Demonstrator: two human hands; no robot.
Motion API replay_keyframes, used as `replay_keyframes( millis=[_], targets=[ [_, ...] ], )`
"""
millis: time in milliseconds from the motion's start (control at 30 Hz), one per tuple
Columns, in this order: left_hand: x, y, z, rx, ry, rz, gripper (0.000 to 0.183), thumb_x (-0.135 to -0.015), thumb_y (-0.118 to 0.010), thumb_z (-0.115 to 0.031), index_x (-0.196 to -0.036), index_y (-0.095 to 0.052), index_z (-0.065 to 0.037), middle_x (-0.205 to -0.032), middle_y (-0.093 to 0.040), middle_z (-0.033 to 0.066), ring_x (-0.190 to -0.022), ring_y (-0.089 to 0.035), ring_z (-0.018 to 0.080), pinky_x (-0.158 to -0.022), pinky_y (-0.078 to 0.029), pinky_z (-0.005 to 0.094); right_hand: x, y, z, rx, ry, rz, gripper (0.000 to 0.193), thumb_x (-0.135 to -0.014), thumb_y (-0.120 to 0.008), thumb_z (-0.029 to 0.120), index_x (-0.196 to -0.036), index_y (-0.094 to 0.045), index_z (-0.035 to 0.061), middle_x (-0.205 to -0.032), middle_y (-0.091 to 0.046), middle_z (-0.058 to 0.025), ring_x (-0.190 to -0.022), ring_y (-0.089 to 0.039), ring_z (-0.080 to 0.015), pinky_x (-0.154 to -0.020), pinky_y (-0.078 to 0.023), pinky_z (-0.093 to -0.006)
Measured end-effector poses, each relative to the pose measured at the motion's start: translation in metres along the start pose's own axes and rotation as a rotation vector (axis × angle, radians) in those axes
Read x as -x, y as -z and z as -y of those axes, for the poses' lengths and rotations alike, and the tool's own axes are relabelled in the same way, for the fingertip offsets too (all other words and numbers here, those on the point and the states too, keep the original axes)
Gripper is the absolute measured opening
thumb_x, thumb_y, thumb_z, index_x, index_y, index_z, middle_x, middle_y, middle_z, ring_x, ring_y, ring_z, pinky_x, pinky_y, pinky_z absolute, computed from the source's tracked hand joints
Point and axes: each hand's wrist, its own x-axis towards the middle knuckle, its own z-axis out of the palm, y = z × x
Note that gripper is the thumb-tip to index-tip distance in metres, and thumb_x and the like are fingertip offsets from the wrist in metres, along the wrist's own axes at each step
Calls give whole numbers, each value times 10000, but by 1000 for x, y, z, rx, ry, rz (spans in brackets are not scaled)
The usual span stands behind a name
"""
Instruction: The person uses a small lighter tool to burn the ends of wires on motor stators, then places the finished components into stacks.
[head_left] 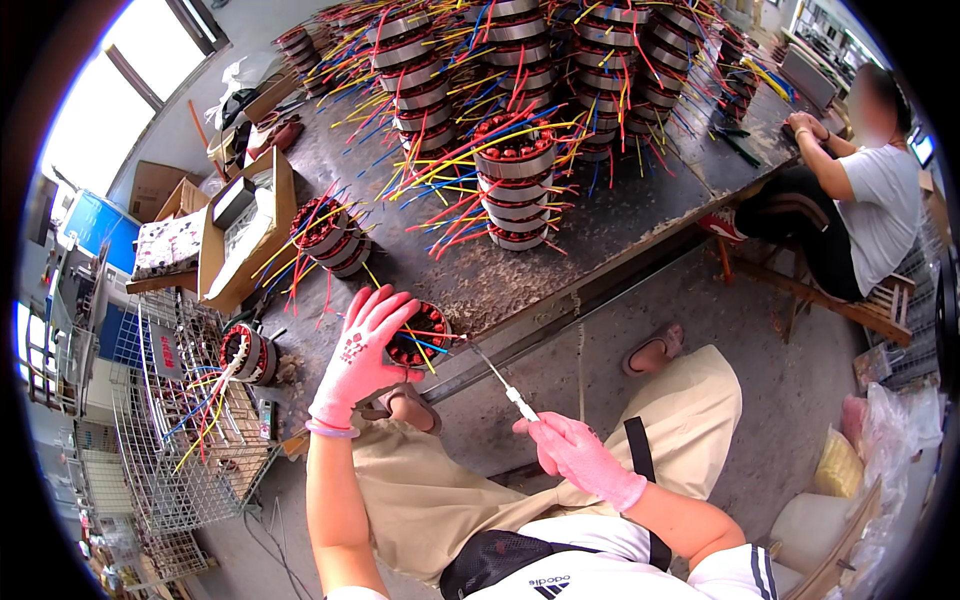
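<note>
Gripping a round motor stator [418, 335] at the near edge of the table [640, 215], the left hand [362, 352] in a pink glove wraps its fingers over the stator's top and left side, so the red windings and short coloured leads show only on the right of the hand. The stator seems to rest on the table edge, though the hand hides its underside. The right hand [572, 450], also in a pink glove, is lower and to the right, well off the table and above the person's lap; its fingers are pinched shut on the white handle of a thin tool [500, 380]. The tool's slim metal shaft slants up and left, and its tip reaches the right side of the stator, touching or just short of it. So the stator lies inside the left hand and up-left of the right hand, joined to it only by the tool.

Farther back on the table stand several stacks of stators [514, 190] bristling with red, yellow and blue wires. A single stator [250, 353] sits left of the left hand, beside a wire basket [180, 440]. An open cardboard box [245, 235] lies at the table's left end. At the far right another person [860, 195] sits at the table.
</note>
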Motion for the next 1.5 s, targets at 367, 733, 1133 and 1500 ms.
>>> replay_keyframes(
  millis=[367,733,1133,1500],
  targets=[
    [0,-1,1,-18,6,13,943,-500,-881,-261,-1365,-539,-105,-1408,-523,82,-1398,-378,314,-1202,-232,496,-1,1,-3,12,7,9,296,-1035,-467,253,-1132,-640,32,-596,-448,28,-509,-387,-49,-479,-311,-229],
    [1,-2,2,-22,8,4,986,-469,-890,-254,-1378,-534,-111,-1422,-515,82,-1396,-380,320,-1200,-243,493,-1,1,0,0,5,7,296,-1035,-467,255,-1120,-641,32,-608,-448,32,-525,-404,-46,-487,-320,-229],
    [2,-2,4,-35,14,13,991,-478,-889,-271,-1385,-525,-109,-1436,-499,86,-1411,-356,331,-1202,-234,496,-2,-1,0,55,8,-1,312,-1034,-470,284,-1112,-646,38,-602,-463,23,-530,-418,-57,-497,-339,-241],
    [1,-2,3,-27,8,7,982,-477,-889,-265,-1378,-531,-109,-1427,-508,87,-1402,-371,327,-1200,-237,496,-4,2,-5,41,20,11,315,-1031,-471,277,-1132,-642,32,-601,-466,16,-527,-421,-61,-501,-345,-247]
  ],
)
